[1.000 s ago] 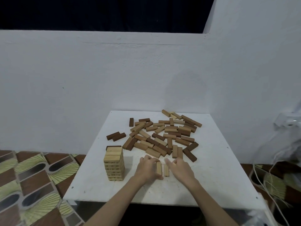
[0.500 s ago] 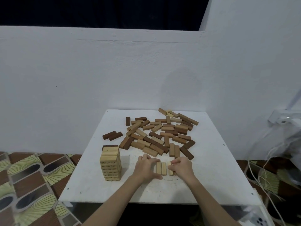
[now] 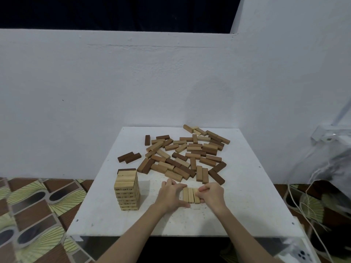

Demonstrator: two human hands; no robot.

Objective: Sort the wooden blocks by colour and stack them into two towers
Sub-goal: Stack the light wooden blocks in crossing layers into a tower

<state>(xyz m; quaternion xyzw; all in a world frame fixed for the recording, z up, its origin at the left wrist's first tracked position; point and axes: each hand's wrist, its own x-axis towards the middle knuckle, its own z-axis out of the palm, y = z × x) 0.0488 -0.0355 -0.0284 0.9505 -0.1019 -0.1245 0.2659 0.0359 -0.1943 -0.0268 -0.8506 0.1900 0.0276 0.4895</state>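
Three light wooden blocks (image 3: 190,195) lie side by side on the white table (image 3: 247,196), pressed together between my hands. My left hand (image 3: 171,195) pushes on their left side, my right hand (image 3: 211,194) on their right, fingers curled against them. A tower of light blocks (image 3: 126,190) stands to the left, near the table's left edge. A loose heap of light, mid-brown and dark blocks (image 3: 186,154) covers the middle and back of the table. Two dark blocks (image 3: 129,157) lie apart at the left edge.
A white wall rises behind the table. Patterned floor tiles (image 3: 32,211) show on the left. White cables (image 3: 303,204) and a wall fitting (image 3: 330,134) hang at the right. The table's front edge is near my forearms.
A third light block has joined the two in front of me, and both hands have closed in, squeezing the three into a tight row. The camera view has shifted slightly.
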